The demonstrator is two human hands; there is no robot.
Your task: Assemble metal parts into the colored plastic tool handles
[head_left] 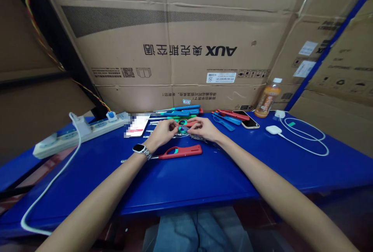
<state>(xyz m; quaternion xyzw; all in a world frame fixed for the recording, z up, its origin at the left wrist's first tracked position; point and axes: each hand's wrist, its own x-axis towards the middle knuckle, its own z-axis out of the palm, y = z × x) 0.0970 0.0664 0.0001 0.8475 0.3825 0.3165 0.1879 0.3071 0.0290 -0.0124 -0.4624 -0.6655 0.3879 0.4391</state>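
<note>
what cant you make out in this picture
- Teal piece between left hand and right hand: head view, fingers cover most of it; shape and grip unclear.
- Card by the power strip: head view, a pixelated patch hides its face.
- White label on the cardboard box: head view, print too small.
- White cable: head view, left arm covers its end.

Both hands on one teal lighter (183, 129) at the blue table (204, 178)
Left hand (163, 131) and right hand (205, 128) pinch it between them. A red lighter (182, 152) lies flat beside the left wrist, with more lighters (180, 111) piled just behind.
</note>
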